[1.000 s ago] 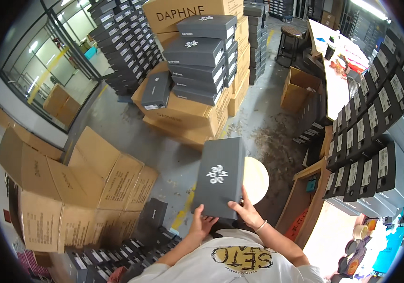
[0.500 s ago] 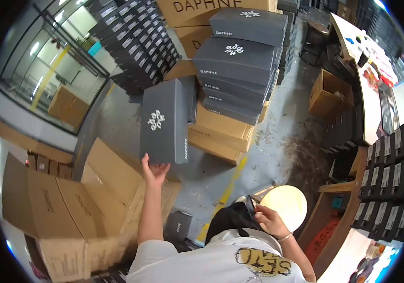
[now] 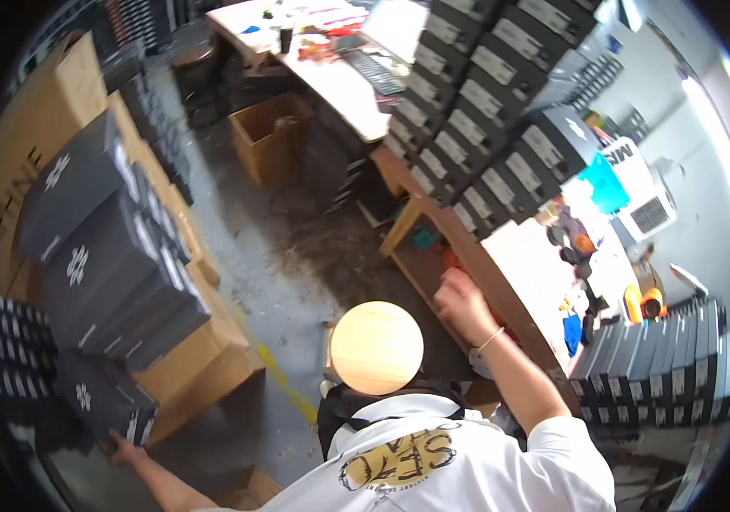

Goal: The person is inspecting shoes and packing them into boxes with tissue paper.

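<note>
A packing workshop or storeroom: dark grey cardboard boxes [image 3: 126, 286] rise in stacks at left over brown cardboard cartons [image 3: 211, 354], white-labelled dark boxes [image 3: 467, 128] tower at upper right, and a long white-topped surface [image 3: 352, 115] bears a dark keyboard [image 3: 373, 72] above a scuffed grey floor [image 3: 220, 226].

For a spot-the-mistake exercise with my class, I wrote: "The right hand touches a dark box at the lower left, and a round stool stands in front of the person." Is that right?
Not quite: the head view shows the left hand touching the dark box at the lower left. The round stool does stand in front.
</note>
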The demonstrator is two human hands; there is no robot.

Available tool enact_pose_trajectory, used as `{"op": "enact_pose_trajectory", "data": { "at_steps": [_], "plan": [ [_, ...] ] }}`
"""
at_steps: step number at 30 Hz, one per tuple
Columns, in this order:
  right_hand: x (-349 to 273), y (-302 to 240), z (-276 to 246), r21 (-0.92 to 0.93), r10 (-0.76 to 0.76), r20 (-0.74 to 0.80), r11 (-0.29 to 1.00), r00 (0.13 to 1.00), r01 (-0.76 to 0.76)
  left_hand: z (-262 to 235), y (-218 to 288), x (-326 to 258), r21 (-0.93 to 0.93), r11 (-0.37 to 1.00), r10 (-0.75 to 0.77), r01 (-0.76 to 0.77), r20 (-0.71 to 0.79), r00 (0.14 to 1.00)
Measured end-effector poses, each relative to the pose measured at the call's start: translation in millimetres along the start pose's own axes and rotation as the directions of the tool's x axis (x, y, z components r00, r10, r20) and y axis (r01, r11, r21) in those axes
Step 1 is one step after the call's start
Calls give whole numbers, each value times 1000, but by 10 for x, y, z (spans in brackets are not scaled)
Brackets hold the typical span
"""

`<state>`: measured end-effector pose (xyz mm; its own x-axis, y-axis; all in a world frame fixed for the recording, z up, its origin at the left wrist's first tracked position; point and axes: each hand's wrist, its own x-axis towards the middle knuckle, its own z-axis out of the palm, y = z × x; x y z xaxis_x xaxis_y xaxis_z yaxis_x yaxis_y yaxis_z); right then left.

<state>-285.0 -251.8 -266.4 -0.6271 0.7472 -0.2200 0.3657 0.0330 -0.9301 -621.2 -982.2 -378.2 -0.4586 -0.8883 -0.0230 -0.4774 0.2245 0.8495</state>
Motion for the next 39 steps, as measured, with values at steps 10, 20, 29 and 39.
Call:
{"op": "enact_pose_trajectory", "data": {
  "at_steps": [10,20,29,39],
  "plan": [
    [1587,-1376,-3109,141,-26,-598,980,801,137,473,-1472,-2614,-1,998,62,-67,430,901],
    [2194,-1077,-3921,589,13,-313,787,950,183,266,-537,-7143,-360,933,360,14,933,-22],
    [-282,733,-4088,559,-154,-148,802,977,211,-422,990,-9654,9,910,378,415,396,-837],
    [70,2689,-4503,686,669,-175,609,723,-398,541,-367,-11379,-292,823,-239,-487,600,-763]
  ]
}}
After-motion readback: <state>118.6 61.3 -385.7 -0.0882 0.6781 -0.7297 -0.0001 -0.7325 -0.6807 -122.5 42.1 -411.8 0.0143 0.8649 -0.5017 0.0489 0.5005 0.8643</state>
